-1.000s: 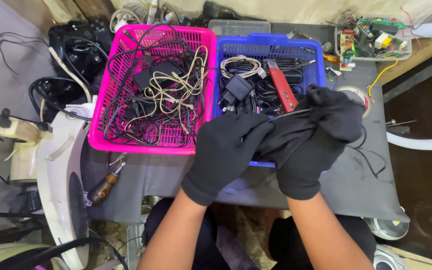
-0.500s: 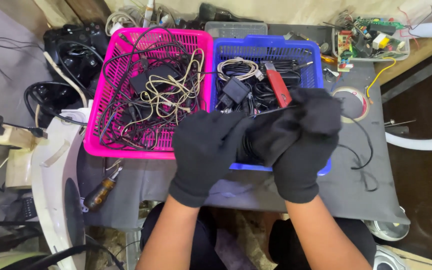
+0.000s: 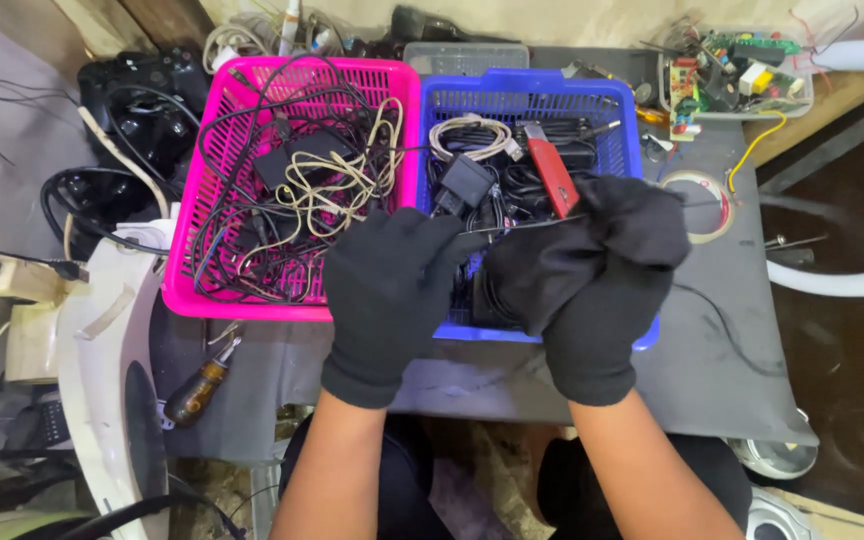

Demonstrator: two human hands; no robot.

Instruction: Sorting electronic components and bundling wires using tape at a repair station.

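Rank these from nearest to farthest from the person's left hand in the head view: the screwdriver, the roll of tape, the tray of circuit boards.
From the left hand:
1. Screwdriver, just to its left and lower, at the table's near edge.
2. Roll of tape, across to the right, beyond the blue basket.
3. Tray of circuit boards, farthest, at the far right corner.

I sit at a grey table [image 3: 742,350] that fills the middle of the frame. Light falls from above. At the upper left the floor [image 3: 12,130] is pale grey, with black wires lying on it. A white curved panel [image 3: 92,350] stands at the lower left. At the right the floor is dark, and a white pipe [image 3: 832,282] crosses it. A pale wall [image 3: 602,20] runs along the top edge.
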